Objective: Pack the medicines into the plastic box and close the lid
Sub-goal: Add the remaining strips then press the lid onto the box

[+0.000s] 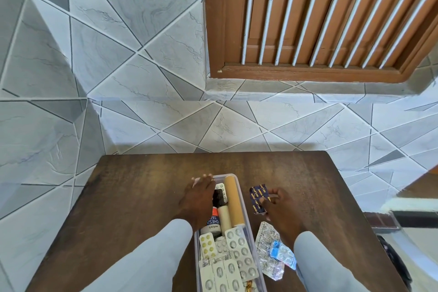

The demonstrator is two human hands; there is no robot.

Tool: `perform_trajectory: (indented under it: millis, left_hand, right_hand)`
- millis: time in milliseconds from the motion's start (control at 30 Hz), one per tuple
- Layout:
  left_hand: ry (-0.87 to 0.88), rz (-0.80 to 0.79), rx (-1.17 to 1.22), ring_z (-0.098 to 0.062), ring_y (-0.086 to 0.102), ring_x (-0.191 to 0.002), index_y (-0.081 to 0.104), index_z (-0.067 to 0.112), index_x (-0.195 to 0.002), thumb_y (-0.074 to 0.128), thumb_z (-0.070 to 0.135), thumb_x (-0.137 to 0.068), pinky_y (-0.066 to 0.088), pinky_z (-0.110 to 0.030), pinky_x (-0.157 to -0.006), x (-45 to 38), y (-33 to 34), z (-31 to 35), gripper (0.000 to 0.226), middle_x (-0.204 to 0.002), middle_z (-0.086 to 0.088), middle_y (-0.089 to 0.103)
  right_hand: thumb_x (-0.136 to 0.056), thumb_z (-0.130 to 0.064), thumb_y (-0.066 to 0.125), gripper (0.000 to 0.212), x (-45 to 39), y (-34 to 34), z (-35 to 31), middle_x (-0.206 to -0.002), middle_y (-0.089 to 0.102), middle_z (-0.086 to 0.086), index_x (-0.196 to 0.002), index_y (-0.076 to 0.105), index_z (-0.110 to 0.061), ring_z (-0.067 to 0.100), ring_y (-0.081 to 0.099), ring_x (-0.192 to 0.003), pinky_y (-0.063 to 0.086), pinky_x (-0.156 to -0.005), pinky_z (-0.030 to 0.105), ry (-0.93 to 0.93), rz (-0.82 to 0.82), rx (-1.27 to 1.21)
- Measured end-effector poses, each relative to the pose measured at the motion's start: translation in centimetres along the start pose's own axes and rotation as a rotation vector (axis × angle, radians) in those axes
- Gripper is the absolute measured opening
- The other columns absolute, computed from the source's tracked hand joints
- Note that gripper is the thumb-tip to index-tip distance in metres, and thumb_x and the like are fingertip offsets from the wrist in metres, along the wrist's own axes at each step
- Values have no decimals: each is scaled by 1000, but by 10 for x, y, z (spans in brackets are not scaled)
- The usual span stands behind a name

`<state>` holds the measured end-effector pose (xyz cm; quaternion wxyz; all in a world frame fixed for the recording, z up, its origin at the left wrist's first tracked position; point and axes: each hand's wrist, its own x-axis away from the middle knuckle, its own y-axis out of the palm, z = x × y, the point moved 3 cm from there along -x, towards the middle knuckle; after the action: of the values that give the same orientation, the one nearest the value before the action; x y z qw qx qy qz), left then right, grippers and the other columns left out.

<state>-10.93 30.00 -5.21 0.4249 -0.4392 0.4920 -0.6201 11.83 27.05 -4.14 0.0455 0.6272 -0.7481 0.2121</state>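
Right hand [282, 208] — pinching dark blue strip [259, 199], just right of plastic box [238, 193] | box long axis near–far, open, part-filled | left hand [201, 197] flat on far-left rim, holding nothing | insertion path: leftward.
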Motion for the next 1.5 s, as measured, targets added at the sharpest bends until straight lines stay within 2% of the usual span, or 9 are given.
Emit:
perform_trajectory:
  millis: [133, 367, 467, 533, 833, 1000, 1133, 1267, 1500]
  left_hand:
    - [27, 11, -5, -20, 17, -148, 23, 21, -152, 44, 14, -95, 4, -39, -120, 3, 4, 0, 61, -160, -2, 24]
    - [-177, 150, 217, -26, 51, -122, 47, 23, -137, 55, 14, -90, 38, -39, -105, -4, -32, -13, 48, -135, -3, 57]
    - [-289, 192, 386, -23, 59, -106, 61, 22, -118, 55, 12, -89, 47, -31, -88, -5, -35, -20, 32, -119, -4, 65]
    - [-319, 219, 397, -22, 60, -100, 63, 22, -113, 54, 13, -89, 49, -29, -84, -5, -37, -21, 26, -114, -4, 66]
    - [-338, 319, 254, -26, 57, -118, 49, 18, -134, 57, 23, -94, 50, -33, -94, -9, -58, -25, 41, -134, -7, 56]
    - [-513, 409, 470, -31, 57, -116, 54, 15, -128, 54, 20, -96, 50, -37, -92, -2, -69, -38, 33, -131, -11, 57]
    - [-504, 285, 527, -27, 61, -94, 63, 17, -103, 54, 16, -89, 52, -33, -78, 9, -53, -28, 16, -110, -9, 62]
    - [-484, 198, 498, -26, 59, -104, 61, 13, -117, 56, 19, -93, 49, -27, -80, 17, -34, -12, 25, -121, -8, 59]
    - [-347, 93, 251, -26, 54, -114, 57, 13, -122, 56, 17, -92, 49, -35, -92, 7, -38, 2, 30, -126, -9, 53]
  right_hand:
    - [-92, -9, 60, 11, 2, 5, 0, -87, 74, 9, -100, 59, -16, 29, 73, -79, 58, -74, 44, 2, 1, -28]
    - [-93, -8, 59, 10, 1, -2, 11, -90, 74, 11, -99, 59, -15, 28, 72, -81, 60, -78, 43, 21, 5, -65]
    - [-93, -10, 60, 10, 0, -5, 16, -92, 73, 10, -99, 60, -18, 26, 73, -82, 59, -81, 46, 21, 14, -52]
    - [-93, -11, 60, 10, 0, -6, 17, -92, 73, 8, -99, 60, -20, 26, 72, -83, 58, -83, 48, 24, 17, -50]
    - [-93, -14, 61, 11, 1, -9, 21, -95, 72, 7, -101, 59, -22, 23, 72, -83, 59, -81, 46, 27, 47, -26]
    - [-93, -16, 60, 9, 1, -11, 22, -96, 71, 6, -101, 59, -22, 23, 71, -84, 59, -81, 44, 16, 56, -3]
    - [-94, -16, 59, 10, 0, -10, 23, -96, 71, 5, -101, 58, -22, 22, 71, -83, 60, -80, 42, 21, 69, 1]
    - [-93, -15, 61, 10, 1, -7, 22, -94, 71, 5, -100, 59, -21, 22, 71, -83, 60, -79, 42, 19, 66, 11]
    - [-93, -10, 59, 10, 9, -9, 19, -92, 70, 9, -99, 58, -18, 23, 69, -83, 49, -61, 24, 15, 66, -13]
